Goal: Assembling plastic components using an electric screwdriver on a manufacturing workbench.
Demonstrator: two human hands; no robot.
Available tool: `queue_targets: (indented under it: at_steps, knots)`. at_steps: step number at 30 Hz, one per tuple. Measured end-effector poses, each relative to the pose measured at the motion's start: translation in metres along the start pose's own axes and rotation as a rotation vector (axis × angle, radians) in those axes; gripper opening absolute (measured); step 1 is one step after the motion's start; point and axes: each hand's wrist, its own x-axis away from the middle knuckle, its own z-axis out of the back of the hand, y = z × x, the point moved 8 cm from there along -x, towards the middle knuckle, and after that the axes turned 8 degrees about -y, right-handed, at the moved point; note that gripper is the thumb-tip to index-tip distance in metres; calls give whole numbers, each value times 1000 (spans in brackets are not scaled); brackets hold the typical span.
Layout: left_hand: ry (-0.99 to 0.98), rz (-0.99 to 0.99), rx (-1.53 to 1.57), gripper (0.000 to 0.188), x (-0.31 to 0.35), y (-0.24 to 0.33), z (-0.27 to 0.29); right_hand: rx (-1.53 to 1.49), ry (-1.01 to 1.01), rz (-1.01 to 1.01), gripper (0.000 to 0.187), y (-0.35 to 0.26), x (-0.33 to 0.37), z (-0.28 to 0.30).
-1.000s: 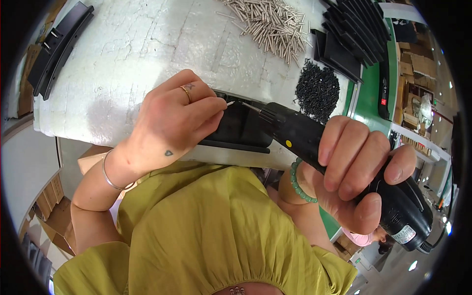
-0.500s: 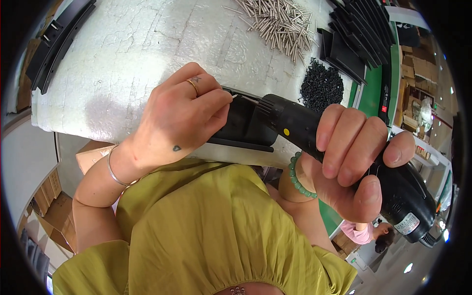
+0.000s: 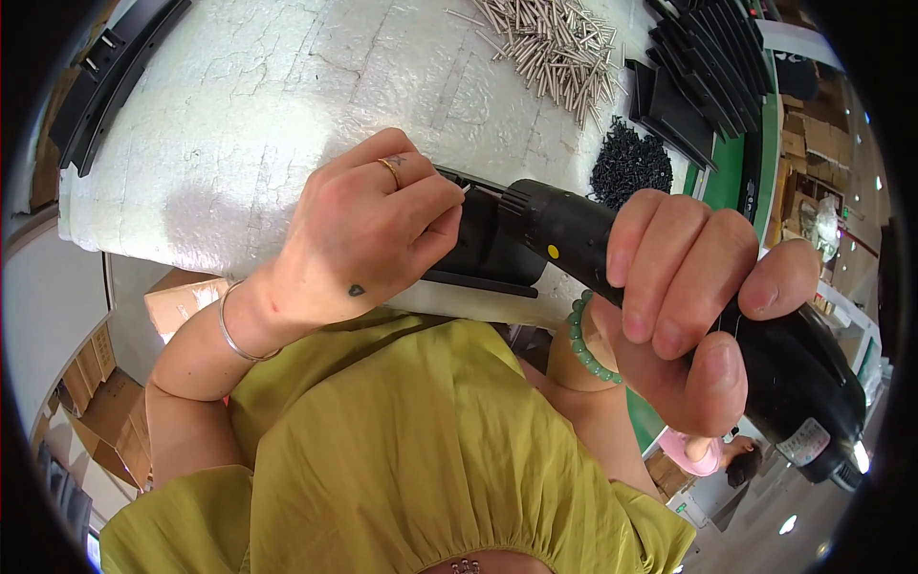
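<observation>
The gap at the work point had just narrowed: the bit (image 3: 489, 188) of the black electric screwdriver (image 3: 566, 226) sat almost at the bright tip of a slim metal pin (image 3: 467, 189), which peeked out from the left hand (image 3: 371, 230). That suggested the two were being lined up, though whether they touched was too small to tell.

The left hand was closed to a tight pinch, its thumb and forefinger on the pin, at the upper edge of a black channel-shaped part (image 3: 483, 251) — it lay on the white-covered table (image 3: 239, 143), close in front of the person's body. The right hand (image 3: 684, 287) was curled around the screwdriver's barrel, fingers wrapped over it and thumb along the near side.

Against the earliest frame, a clear space had shown between bit and pin; the driver's nose had since come nearer the left fingertips. The heap of metal pins (image 3: 564, 53), the pile of black screws (image 3: 631, 168) and the stacked black panels (image 3: 712, 72) all appeared farther right — probably a small head movement.
</observation>
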Motion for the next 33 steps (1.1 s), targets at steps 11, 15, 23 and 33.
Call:
queue_targets:
  at_steps: [11, 15, 23, 33]
  knots:
    - [-122, -20, -3, 18, 3, 0, -11, 97, -98, -62, 27, 7, -12, -14]
    - [-144, -10, -16, 17, 3, -1, -13, 128, -121, -73, 27, 8, -15, -18]
    - [-185, 3, -79, 14, 2, 1, -20, 143, -249, -23, 25, 8, -19, -20]
    - [-186, -41, -79, 14, -2, 12, -13, 87, 316, 78, 35, -29, 42, 65]
